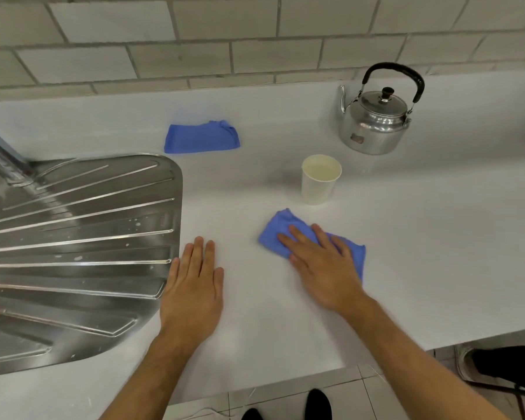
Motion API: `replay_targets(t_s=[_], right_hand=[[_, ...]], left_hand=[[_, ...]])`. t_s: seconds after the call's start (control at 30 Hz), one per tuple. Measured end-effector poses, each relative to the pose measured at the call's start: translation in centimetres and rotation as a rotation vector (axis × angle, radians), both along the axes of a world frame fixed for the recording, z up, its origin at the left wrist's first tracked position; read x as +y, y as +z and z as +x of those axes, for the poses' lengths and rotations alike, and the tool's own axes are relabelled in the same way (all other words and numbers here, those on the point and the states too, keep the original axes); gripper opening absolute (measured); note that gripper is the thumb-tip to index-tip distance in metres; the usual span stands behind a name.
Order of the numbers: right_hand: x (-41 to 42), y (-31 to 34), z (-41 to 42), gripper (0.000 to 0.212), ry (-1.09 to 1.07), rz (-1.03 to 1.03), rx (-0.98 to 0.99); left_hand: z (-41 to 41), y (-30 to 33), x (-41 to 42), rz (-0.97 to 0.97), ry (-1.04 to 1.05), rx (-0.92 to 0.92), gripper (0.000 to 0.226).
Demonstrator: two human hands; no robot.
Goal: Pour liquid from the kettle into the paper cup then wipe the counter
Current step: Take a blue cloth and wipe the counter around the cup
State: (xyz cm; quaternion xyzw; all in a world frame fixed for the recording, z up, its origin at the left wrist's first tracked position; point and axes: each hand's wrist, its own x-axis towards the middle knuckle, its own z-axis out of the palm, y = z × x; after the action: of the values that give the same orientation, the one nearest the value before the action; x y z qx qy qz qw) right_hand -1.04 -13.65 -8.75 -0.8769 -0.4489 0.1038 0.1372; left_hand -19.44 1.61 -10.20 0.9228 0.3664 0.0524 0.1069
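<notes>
A metal kettle (375, 122) with a black handle stands upright at the back right of the white counter (422, 237). In front of it stands a white paper cup (319, 183) holding pale liquid. My right hand (322, 265) lies flat, fingers spread, pressing a crumpled blue cloth (282, 230) onto the counter just in front of the cup. My left hand (194, 283) rests flat on the bare counter, palm down, holding nothing, beside the edge of the steel drainboard.
A second blue cloth (202, 136) lies folded near the tiled wall. A ribbed steel sink drainboard (79, 237) fills the left side, with a tap (0, 159) at far left. The counter's front edge runs below my forearms; shoes show on the floor.
</notes>
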Motion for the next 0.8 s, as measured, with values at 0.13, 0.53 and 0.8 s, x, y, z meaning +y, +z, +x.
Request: replay_targets(t_s=[0.13,0.53,0.8], right_hand=[[-2.0,-0.9,-4.3,0.044,0.261,0.025,0.013],[-3.2,-0.4,4.5,0.048,-0.139,-0.081,-0.089],[-12.3,-0.4,3.2,0.045,0.115,0.035,0.017]], left_hand=[[0.1,0.1,-0.1,0.001,-0.001,-0.005,0.056],[2.9,1.0,-1.2,-0.049,0.009,-0.012,0.058],[12.7,0.8,-3.3,-0.131,-0.068,0.041,0.059]])
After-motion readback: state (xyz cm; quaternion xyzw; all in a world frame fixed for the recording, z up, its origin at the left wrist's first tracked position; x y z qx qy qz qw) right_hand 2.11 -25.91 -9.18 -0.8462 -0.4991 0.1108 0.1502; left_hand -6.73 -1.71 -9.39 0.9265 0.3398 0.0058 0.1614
